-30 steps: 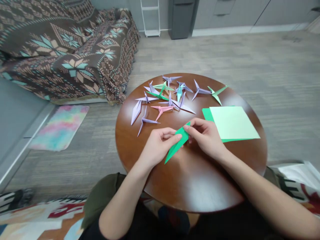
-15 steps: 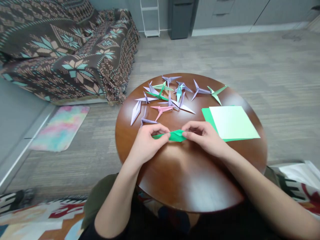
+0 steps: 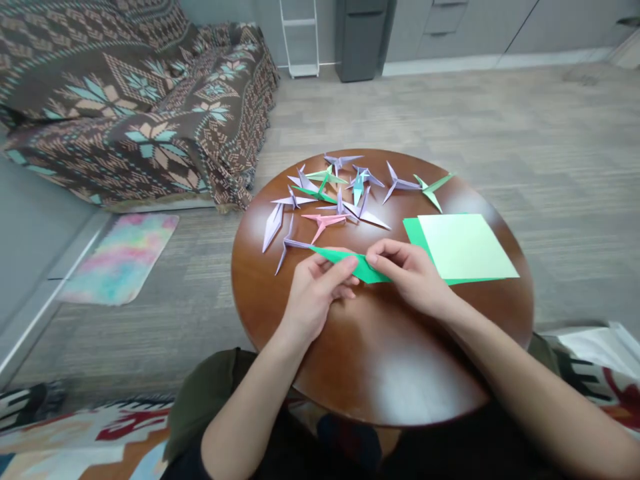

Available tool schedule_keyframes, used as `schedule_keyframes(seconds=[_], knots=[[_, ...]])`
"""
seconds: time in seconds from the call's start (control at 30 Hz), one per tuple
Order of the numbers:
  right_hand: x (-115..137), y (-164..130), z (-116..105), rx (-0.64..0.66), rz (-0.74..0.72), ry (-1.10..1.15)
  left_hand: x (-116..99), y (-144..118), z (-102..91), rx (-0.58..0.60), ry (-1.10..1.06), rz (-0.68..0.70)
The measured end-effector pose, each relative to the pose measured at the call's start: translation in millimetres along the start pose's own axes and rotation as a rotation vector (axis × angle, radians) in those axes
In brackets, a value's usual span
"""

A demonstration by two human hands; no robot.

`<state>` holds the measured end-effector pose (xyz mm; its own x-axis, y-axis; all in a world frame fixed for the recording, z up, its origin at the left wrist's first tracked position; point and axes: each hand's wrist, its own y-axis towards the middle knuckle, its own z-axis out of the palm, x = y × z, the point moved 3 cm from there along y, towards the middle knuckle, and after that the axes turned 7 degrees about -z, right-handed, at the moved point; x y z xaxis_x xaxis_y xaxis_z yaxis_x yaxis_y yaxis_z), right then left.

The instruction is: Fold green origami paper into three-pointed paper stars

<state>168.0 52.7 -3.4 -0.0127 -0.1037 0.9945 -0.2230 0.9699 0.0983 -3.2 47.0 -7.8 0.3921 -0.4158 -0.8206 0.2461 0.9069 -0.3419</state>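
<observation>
A folded piece of green origami paper point(image 3: 362, 268) is held between both hands above the near half of the table. My left hand point(image 3: 317, 290) pinches its middle, thumb on top, and a long pointed end sticks out to the upper left. My right hand point(image 3: 407, 270) grips the other end between thumb and fingertips, hiding part of it. Close beyond the left hand lies a lilac folded paper piece point(image 3: 287, 244). A pink paper crane point(image 3: 324, 223) rests a little farther off.
Several lilac, green and teal paper cranes point(image 3: 359, 185) are spread over the far side of the round brown table point(image 3: 380, 347). To the right lies a stack of square paper point(image 3: 467, 247), pale green over brighter green. A patterned covered sofa point(image 3: 200, 113) stands beyond, at left.
My left hand has shifted right and turned, now holding the green paper nearer its middle. The paper's long point, earlier mostly covered, now shows. The right hand has barely moved.
</observation>
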Motion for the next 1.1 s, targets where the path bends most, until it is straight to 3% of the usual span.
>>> schedule_keyframes(seconds=[0.13, 0.27, 0.6, 0.83, 1.1], knots=[[-0.4, -2.3, 4.3, 0.016, -0.031, -0.015, 4.4, 1.6, 0.0, -0.069, 0.143, 0.107], [0.0, -3.8, 6.3, 0.037, -0.012, -0.013, 4.3, 2.2, -3.1, -0.121, 0.158, 0.129], [-0.4, -6.1, 10.4, 0.025, -0.053, -0.032, 4.4, -2.7, 3.3, -0.073, 0.21, 0.125], [1.9, -6.8, 10.6, 0.023, 0.016, -0.03, 1.7, 2.5, -6.3, -0.161, 0.244, 0.172], [2.2, -6.9, 10.6, 0.018, 0.027, -0.011, 5.5, 5.1, -7.0, -0.119, 0.194, 0.144]])
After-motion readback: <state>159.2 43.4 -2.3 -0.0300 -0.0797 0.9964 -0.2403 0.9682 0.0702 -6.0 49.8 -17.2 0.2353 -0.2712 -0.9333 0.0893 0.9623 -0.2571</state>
